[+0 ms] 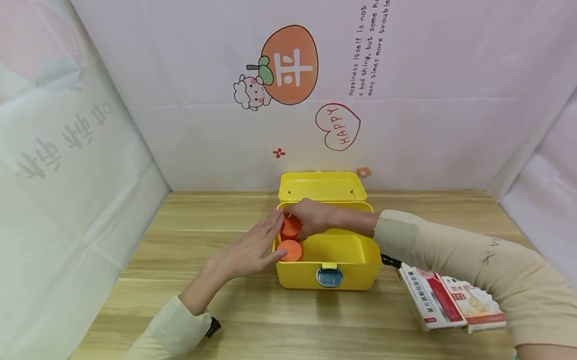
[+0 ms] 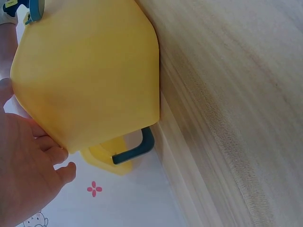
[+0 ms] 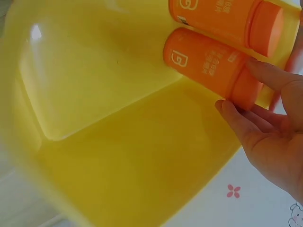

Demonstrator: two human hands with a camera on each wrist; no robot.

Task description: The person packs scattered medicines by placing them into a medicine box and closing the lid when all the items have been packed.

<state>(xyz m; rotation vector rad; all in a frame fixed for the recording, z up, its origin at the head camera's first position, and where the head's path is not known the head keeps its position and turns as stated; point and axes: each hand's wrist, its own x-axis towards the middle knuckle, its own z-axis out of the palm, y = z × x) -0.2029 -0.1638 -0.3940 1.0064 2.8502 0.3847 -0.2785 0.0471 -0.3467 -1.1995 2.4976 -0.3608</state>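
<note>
A yellow lidded box point(image 1: 293, 277) stands on the wooden table with its lid point(image 1: 322, 187) tipped back. Two orange bottles with orange caps are inside at its left end. My right hand point(image 1: 314, 218) reaches into the box and grips the rear bottle point(image 3: 203, 61) by its cap, thumb on one side and fingers on the other. Beside it, toward the box front, is the second bottle point(image 3: 220, 21). With fingers extended, my left hand point(image 1: 250, 250) rests along the box's left rim, its thumb close to the front bottle's cap point(image 1: 290, 251).
Right of the box, partly under my right sleeve, lie a red-and-white carton point(image 1: 434, 297) and a white-and-orange carton point(image 1: 478, 303). A blue-grey latch point(image 1: 330, 277) is on the box front. A printed cloth point(image 1: 218, 145) hangs behind the table.
</note>
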